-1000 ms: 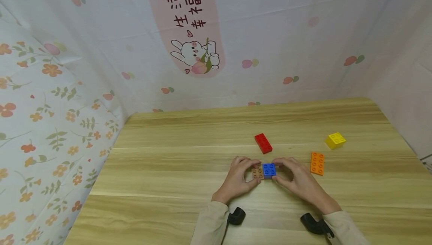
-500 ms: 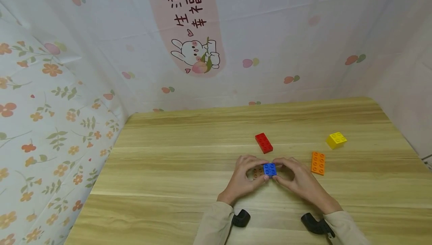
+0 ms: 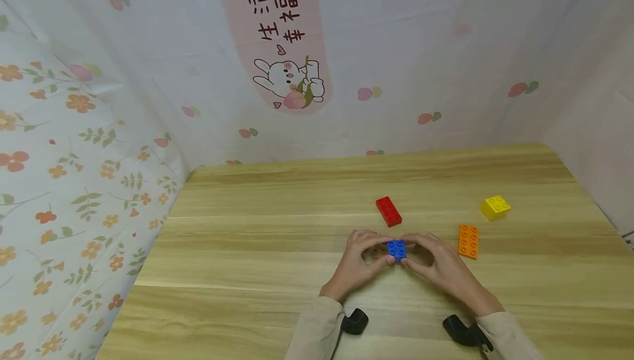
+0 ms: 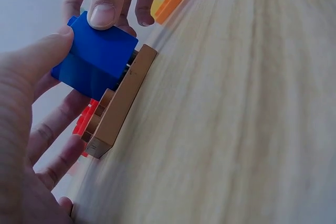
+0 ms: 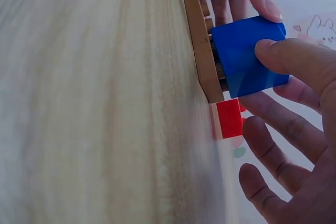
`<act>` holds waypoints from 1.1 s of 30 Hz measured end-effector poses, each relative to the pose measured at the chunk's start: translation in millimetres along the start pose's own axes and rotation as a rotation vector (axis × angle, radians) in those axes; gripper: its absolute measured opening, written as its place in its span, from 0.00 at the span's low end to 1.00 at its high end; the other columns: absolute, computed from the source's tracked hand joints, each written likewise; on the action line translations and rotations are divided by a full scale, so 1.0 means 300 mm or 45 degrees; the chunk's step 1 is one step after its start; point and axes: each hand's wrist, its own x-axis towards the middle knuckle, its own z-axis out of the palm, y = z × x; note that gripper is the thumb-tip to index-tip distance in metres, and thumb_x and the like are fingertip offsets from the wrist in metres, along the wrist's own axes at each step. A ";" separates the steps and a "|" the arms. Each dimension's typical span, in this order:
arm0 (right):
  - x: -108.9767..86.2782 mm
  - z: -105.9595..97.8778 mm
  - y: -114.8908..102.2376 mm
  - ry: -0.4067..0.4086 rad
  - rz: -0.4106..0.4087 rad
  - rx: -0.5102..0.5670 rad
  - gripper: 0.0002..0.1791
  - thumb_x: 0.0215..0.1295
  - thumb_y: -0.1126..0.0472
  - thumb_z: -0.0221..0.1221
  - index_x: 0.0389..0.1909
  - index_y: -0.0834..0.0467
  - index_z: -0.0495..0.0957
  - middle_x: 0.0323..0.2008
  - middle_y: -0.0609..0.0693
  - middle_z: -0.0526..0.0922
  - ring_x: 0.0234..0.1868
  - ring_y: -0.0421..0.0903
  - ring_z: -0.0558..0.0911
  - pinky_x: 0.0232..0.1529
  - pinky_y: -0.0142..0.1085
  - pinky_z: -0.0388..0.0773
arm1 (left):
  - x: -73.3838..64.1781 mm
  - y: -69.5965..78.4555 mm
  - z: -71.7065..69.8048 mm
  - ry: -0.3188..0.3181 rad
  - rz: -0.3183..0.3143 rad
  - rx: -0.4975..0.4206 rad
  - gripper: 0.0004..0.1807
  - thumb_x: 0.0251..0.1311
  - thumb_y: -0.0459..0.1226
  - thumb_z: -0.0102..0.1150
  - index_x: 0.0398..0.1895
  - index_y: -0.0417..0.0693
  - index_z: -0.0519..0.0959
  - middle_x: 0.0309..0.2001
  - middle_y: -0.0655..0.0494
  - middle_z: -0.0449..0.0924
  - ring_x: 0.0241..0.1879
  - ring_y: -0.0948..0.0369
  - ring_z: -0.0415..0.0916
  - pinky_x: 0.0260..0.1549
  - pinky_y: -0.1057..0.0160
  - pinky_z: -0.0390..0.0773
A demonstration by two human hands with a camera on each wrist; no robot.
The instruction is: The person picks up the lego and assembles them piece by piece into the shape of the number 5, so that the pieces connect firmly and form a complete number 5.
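Note:
A blue square toy building brick sits over the right part of a flat brown studded brick on the table. In both wrist views the blue brick is slightly tilted, with a narrow gap showing above the brown studs. My left hand pinches the blue brick's left side between thumb and forefinger. From the right, my right hand grips the same brick with thumb and fingers. The brown brick's left studs show between the left thumb and forefinger in the head view.
Behind the hands lies a red brick. To the right are a flat orange brick and a yellow brick. A patterned cloth hangs along the wooden table's back edge.
My left hand has moved slightly right, from the brown brick's left end to the blue brick, within the first half second. My right hand keeps its grip in nearly the same place.

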 end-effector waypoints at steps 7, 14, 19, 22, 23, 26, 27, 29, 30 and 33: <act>-0.003 0.002 0.002 0.007 0.010 0.011 0.21 0.46 0.66 0.71 0.44 0.56 0.79 0.39 0.45 0.81 0.36 0.42 0.79 0.35 0.39 0.79 | 0.000 0.000 -0.001 -0.007 0.006 -0.001 0.19 0.55 0.45 0.64 0.51 0.55 0.80 0.46 0.67 0.79 0.52 0.65 0.64 0.59 0.54 0.57; -0.004 0.001 0.008 -0.021 0.053 0.065 0.19 0.49 0.64 0.70 0.44 0.52 0.79 0.38 0.43 0.81 0.33 0.40 0.79 0.33 0.36 0.78 | 0.001 0.001 0.000 -0.017 -0.002 -0.005 0.19 0.55 0.45 0.64 0.52 0.56 0.80 0.47 0.67 0.78 0.53 0.66 0.64 0.62 0.43 0.50; -0.003 -0.003 0.016 -0.044 0.065 0.099 0.20 0.49 0.65 0.69 0.44 0.51 0.78 0.28 0.39 0.77 0.24 0.38 0.72 0.23 0.30 0.70 | 0.004 0.001 0.002 -0.022 0.013 0.009 0.19 0.55 0.45 0.64 0.52 0.56 0.80 0.46 0.66 0.78 0.52 0.67 0.65 0.61 0.40 0.48; -0.003 -0.004 0.020 -0.047 0.057 0.107 0.20 0.49 0.66 0.69 0.44 0.51 0.78 0.24 0.38 0.74 0.22 0.38 0.70 0.21 0.29 0.68 | 0.005 0.000 0.003 -0.024 0.013 0.007 0.19 0.56 0.45 0.64 0.52 0.56 0.79 0.46 0.66 0.78 0.52 0.67 0.65 0.61 0.39 0.48; -0.004 -0.004 0.021 -0.047 0.055 0.107 0.20 0.48 0.66 0.69 0.44 0.51 0.78 0.24 0.38 0.74 0.22 0.38 0.70 0.21 0.29 0.68 | 0.004 0.000 0.004 -0.024 0.016 0.012 0.19 0.56 0.45 0.63 0.52 0.56 0.79 0.46 0.66 0.78 0.52 0.67 0.65 0.61 0.39 0.48; -0.005 -0.003 0.023 -0.043 0.050 0.111 0.21 0.48 0.67 0.70 0.44 0.52 0.78 0.23 0.37 0.73 0.22 0.38 0.70 0.20 0.29 0.68 | 0.005 -0.001 0.005 -0.029 0.019 0.013 0.19 0.56 0.45 0.63 0.52 0.56 0.79 0.46 0.66 0.78 0.52 0.67 0.66 0.61 0.39 0.48; -0.006 -0.002 0.023 -0.042 0.050 0.112 0.21 0.48 0.67 0.70 0.44 0.52 0.78 0.23 0.37 0.73 0.22 0.38 0.70 0.20 0.29 0.68 | 0.005 -0.001 0.005 -0.031 0.021 0.018 0.19 0.56 0.45 0.63 0.52 0.56 0.79 0.46 0.66 0.78 0.52 0.67 0.66 0.61 0.40 0.48; -0.006 -0.001 0.023 -0.042 0.051 0.113 0.21 0.48 0.67 0.70 0.44 0.52 0.78 0.23 0.37 0.73 0.21 0.37 0.70 0.20 0.29 0.67 | 0.004 -0.003 0.004 -0.035 0.024 0.029 0.19 0.56 0.45 0.63 0.52 0.56 0.79 0.46 0.66 0.78 0.52 0.67 0.66 0.61 0.40 0.48; -0.007 0.000 0.023 -0.042 0.052 0.113 0.21 0.47 0.67 0.70 0.44 0.52 0.78 0.23 0.37 0.73 0.21 0.37 0.70 0.20 0.28 0.67 | 0.004 -0.004 0.004 -0.037 0.022 0.026 0.19 0.56 0.45 0.63 0.52 0.56 0.79 0.46 0.66 0.78 0.52 0.67 0.66 0.61 0.40 0.47; -0.006 0.002 0.023 -0.046 0.052 0.115 0.20 0.48 0.66 0.69 0.44 0.52 0.78 0.23 0.37 0.72 0.22 0.36 0.69 0.20 0.28 0.66 | 0.003 -0.006 0.003 -0.041 0.023 0.029 0.19 0.56 0.45 0.63 0.52 0.57 0.79 0.46 0.66 0.78 0.52 0.67 0.66 0.61 0.40 0.47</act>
